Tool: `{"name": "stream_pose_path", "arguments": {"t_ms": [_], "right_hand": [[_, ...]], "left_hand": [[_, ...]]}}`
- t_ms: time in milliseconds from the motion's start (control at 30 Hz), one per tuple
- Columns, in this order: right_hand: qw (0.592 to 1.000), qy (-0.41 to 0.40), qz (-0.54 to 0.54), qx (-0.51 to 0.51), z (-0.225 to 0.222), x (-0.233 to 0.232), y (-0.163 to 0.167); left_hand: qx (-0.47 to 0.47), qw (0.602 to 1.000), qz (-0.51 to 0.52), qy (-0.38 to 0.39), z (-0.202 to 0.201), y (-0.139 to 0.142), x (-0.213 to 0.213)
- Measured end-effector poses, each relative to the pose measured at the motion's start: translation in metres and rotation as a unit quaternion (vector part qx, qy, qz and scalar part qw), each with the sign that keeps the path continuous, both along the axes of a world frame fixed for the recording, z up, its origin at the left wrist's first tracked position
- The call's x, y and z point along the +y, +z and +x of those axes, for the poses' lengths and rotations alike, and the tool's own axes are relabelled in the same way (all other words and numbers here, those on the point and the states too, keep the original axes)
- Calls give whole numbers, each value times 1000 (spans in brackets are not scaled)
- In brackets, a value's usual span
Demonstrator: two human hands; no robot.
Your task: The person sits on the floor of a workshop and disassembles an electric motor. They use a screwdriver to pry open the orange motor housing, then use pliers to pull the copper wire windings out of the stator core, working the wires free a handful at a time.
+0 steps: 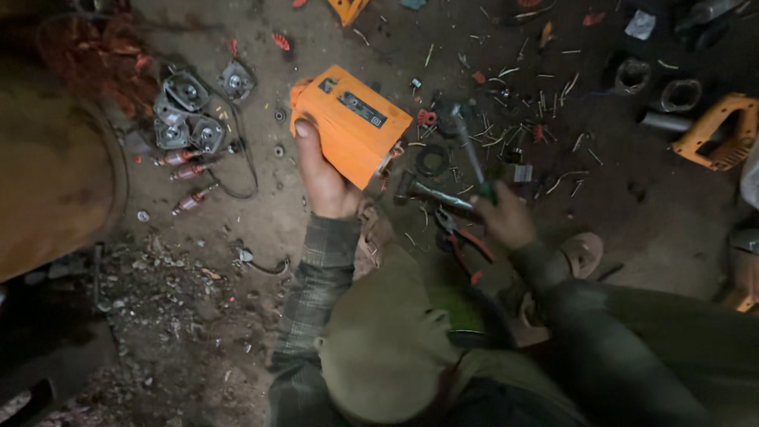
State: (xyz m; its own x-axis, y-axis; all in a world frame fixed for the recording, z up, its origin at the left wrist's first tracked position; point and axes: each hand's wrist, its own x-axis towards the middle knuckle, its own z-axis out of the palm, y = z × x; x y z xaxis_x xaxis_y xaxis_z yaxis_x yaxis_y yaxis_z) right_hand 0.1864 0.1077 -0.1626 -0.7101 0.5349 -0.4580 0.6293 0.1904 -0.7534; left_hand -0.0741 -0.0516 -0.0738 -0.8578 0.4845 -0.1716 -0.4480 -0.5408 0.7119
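My left hand [322, 172] grips an orange box-shaped tool housing [353, 122] from below, thumb on its near left edge, holding it tilted over the dirt floor. My right hand [506, 220] is closed on the green handle of a screwdriver [473, 154]; its dark shaft points up and away toward the housing's right side, the tip apart from it. A hammer [427, 192] lies on the floor between both hands. Red-handled pliers [466, 235] lie just below my right hand.
Grey metal motor covers [186, 111] and small armatures [190, 171] lie at the left beside a large rusty round body [47, 174]. An orange handle shell [715, 130] and metal sleeves [632, 75] sit at the right. Screws, nails and wire scraps [522, 119] litter the floor.
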Motion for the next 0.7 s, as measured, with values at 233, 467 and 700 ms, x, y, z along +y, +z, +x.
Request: {"name": "stream_pose_path", "arguments": {"t_ms": [233, 467, 700], "right_hand": [[971, -1, 100, -218, 22, -22, -44], [945, 137, 286, -79, 30, -43, -37], [937, 214, 149, -234, 39, -90, -38]], "left_hand": [[-85, 995, -43, 34, -6, -18, -23], [37, 987, -151, 37, 16, -44, -75], [-101, 986, -96, 91, 26, -56, -79]]}}
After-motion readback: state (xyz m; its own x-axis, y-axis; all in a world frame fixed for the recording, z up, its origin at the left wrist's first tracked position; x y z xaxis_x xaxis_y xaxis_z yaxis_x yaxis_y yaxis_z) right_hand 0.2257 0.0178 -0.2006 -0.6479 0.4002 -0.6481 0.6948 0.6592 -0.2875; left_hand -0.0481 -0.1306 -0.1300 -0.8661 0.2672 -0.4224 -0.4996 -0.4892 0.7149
